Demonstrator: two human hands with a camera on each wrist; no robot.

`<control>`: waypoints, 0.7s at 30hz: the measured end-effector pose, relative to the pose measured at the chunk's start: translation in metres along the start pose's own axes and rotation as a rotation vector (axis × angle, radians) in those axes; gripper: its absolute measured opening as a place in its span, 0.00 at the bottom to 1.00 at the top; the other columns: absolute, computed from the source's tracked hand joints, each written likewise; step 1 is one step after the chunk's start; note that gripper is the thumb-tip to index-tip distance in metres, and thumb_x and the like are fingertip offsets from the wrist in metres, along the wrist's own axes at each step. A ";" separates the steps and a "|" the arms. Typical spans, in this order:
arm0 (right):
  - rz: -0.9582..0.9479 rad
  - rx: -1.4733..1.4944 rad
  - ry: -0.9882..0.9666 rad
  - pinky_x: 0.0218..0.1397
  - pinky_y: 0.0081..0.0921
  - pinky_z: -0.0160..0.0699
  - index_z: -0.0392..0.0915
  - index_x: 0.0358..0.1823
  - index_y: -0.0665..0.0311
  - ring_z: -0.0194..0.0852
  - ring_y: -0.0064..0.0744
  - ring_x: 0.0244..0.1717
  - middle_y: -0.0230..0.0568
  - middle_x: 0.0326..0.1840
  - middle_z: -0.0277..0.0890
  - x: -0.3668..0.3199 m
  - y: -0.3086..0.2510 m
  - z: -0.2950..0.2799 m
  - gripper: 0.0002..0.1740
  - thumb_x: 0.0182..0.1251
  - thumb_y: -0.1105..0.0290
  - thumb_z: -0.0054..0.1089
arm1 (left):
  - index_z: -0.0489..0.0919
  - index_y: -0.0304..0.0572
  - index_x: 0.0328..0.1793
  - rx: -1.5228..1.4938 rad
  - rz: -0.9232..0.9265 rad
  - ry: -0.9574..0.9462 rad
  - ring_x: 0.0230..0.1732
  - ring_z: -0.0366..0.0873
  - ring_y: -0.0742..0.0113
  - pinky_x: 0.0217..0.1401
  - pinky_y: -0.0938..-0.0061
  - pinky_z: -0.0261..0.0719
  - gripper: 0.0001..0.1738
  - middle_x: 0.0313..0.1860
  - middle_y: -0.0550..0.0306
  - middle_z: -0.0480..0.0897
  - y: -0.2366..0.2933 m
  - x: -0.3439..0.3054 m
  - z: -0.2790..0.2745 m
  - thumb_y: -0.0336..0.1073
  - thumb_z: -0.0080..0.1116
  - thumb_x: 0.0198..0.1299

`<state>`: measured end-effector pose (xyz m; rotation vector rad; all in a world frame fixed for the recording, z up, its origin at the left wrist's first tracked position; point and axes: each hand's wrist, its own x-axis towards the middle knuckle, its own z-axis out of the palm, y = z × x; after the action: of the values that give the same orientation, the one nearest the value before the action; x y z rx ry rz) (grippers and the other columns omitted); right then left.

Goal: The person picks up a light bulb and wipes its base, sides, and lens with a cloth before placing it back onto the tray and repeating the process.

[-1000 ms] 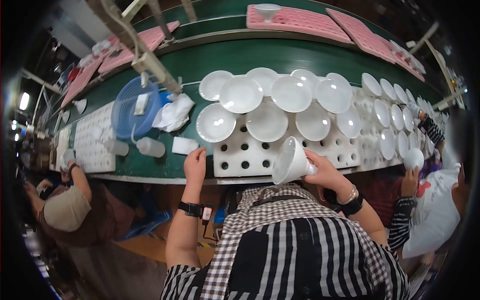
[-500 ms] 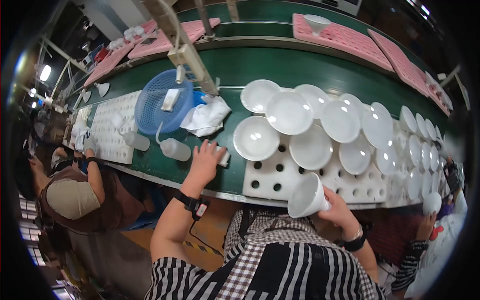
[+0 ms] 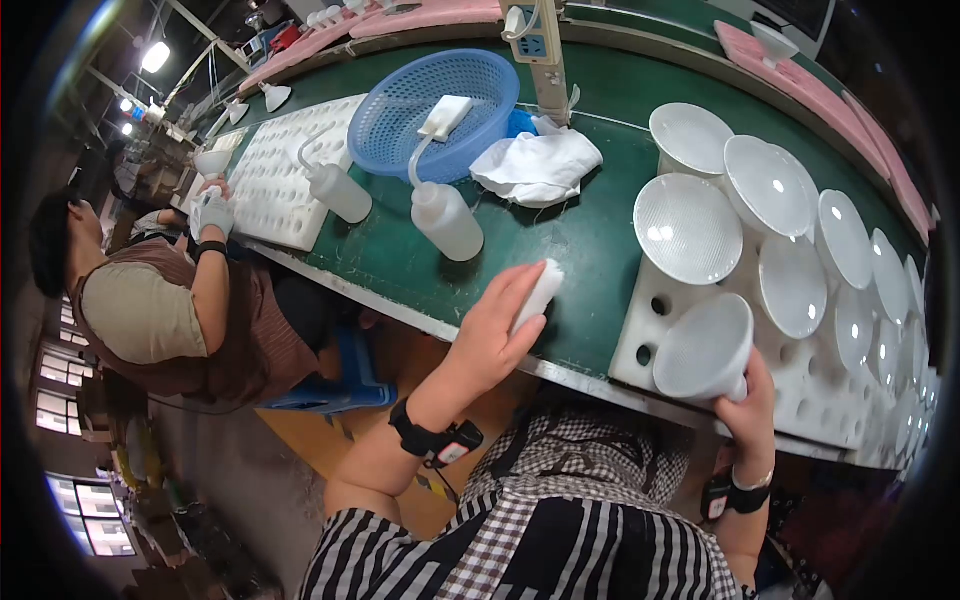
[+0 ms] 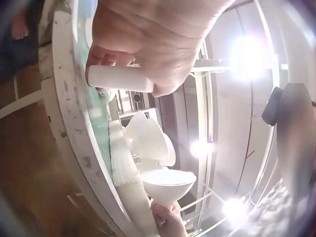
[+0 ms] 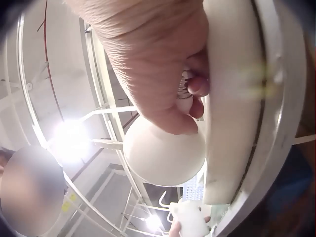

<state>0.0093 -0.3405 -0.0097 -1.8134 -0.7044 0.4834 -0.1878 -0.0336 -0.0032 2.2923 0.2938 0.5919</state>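
In the head view the left hand (image 3: 492,335) holds a white block (image 3: 540,295) between thumb and fingers above the green table; the left wrist view shows the same block (image 4: 121,78) pinched at its ends. The right hand (image 3: 748,410) grips a white cone-shaped lamp (image 3: 706,348) by its narrow neck, the wide face turned up and to the left. Up close in the right wrist view, fingers (image 5: 198,86) curl round the lamp's threaded base, with the white cone (image 5: 165,153) below. Beside the lamp lies a white foam tray (image 3: 625,365) with holes, carrying several similar lamps (image 3: 688,229).
Two squeeze bottles (image 3: 447,222) (image 3: 340,192), a blue basket (image 3: 370,135) and a white cloth (image 3: 535,166) are on the table. A post with a socket (image 3: 535,48) rises behind them. Another person (image 3: 170,320) works at the left beside a second foam tray (image 3: 290,215).
The left hand reached leftward to the white block, took hold of it and raised it. The right hand keeps the lamp, its face turned more upward. The head view has swung left.
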 end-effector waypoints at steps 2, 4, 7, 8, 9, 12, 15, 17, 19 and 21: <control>-0.028 -0.041 0.022 0.62 0.24 0.70 0.69 0.66 0.72 0.75 0.26 0.56 0.38 0.54 0.78 0.000 0.001 0.006 0.40 0.44 0.78 0.60 | 0.63 0.35 0.75 0.004 0.035 0.021 0.58 0.77 0.54 0.65 0.68 0.70 0.33 0.67 0.47 0.72 -0.008 -0.022 -0.001 0.32 0.54 0.64; -0.060 -0.042 0.023 0.63 0.24 0.69 0.68 0.67 0.71 0.75 0.26 0.55 0.37 0.54 0.78 0.000 0.009 0.002 0.40 0.45 0.78 0.60 | 0.62 0.36 0.77 -0.612 -0.356 0.107 0.60 0.77 0.58 0.67 0.68 0.70 0.33 0.68 0.49 0.71 -0.011 -0.052 -0.003 0.34 0.53 0.66; -0.048 -0.060 0.043 0.63 0.25 0.69 0.69 0.66 0.70 0.74 0.26 0.56 0.37 0.54 0.78 -0.001 0.009 0.002 0.37 0.47 0.77 0.60 | 0.60 0.38 0.78 -0.920 -0.428 -0.014 0.59 0.78 0.59 0.63 0.67 0.75 0.39 0.68 0.48 0.71 -0.030 -0.105 -0.028 0.40 0.59 0.63; -0.047 -0.058 0.038 0.63 0.25 0.69 0.69 0.66 0.70 0.74 0.26 0.56 0.37 0.54 0.78 0.000 0.011 0.001 0.37 0.47 0.77 0.60 | 0.59 0.39 0.78 -1.135 -0.485 -0.154 0.60 0.78 0.56 0.62 0.65 0.77 0.41 0.69 0.46 0.71 -0.042 -0.127 -0.039 0.42 0.62 0.61; -0.058 -0.093 0.054 0.63 0.25 0.69 0.70 0.65 0.70 0.74 0.26 0.55 0.36 0.54 0.78 0.001 0.013 0.000 0.37 0.47 0.76 0.60 | 0.60 0.39 0.78 -1.257 -0.620 -0.184 0.60 0.79 0.53 0.60 0.62 0.79 0.43 0.68 0.44 0.72 -0.048 -0.151 -0.051 0.43 0.63 0.59; -0.060 -0.124 0.081 0.61 0.26 0.70 0.73 0.60 0.70 0.75 0.27 0.52 0.36 0.49 0.79 -0.001 0.006 0.002 0.33 0.47 0.74 0.60 | 0.57 0.37 0.79 -1.474 -0.936 -0.041 0.62 0.78 0.46 0.61 0.55 0.81 0.40 0.68 0.42 0.73 -0.090 -0.254 -0.057 0.42 0.59 0.64; -0.050 -0.240 0.044 0.58 0.26 0.72 0.75 0.54 0.70 0.76 0.28 0.48 0.37 0.45 0.79 0.004 0.007 -0.004 0.28 0.46 0.73 0.61 | 0.64 0.37 0.73 -1.306 -1.428 0.368 0.57 0.80 0.45 0.57 0.51 0.82 0.33 0.64 0.43 0.76 -0.143 -0.373 -0.046 0.44 0.55 0.66; -0.018 -0.237 0.043 0.56 0.27 0.74 0.76 0.50 0.71 0.78 0.30 0.47 0.39 0.43 0.80 0.001 0.009 -0.005 0.26 0.44 0.73 0.63 | 0.71 0.39 0.65 -1.176 -1.635 0.618 0.50 0.83 0.48 0.48 0.51 0.85 0.25 0.56 0.46 0.81 -0.182 -0.440 -0.027 0.44 0.53 0.66; 0.001 -0.244 0.031 0.55 0.28 0.74 0.76 0.50 0.71 0.78 0.31 0.47 0.39 0.44 0.81 -0.004 0.014 -0.007 0.27 0.44 0.72 0.65 | 0.73 0.42 0.59 -0.885 -1.902 0.449 0.45 0.82 0.47 0.40 0.49 0.84 0.23 0.49 0.46 0.82 -0.180 -0.480 -0.006 0.47 0.54 0.64; 0.015 -0.220 0.016 0.54 0.29 0.76 0.76 0.50 0.71 0.80 0.32 0.47 0.40 0.45 0.82 -0.002 0.012 -0.006 0.27 0.45 0.71 0.69 | 0.73 0.43 0.58 -0.706 -2.068 0.276 0.45 0.81 0.45 0.36 0.47 0.83 0.25 0.46 0.45 0.81 -0.143 -0.483 0.028 0.51 0.57 0.61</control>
<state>0.0142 -0.3491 -0.0187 -2.0274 -0.7573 0.4130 -0.5981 -0.1314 -0.2811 0.4101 1.7945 -0.1673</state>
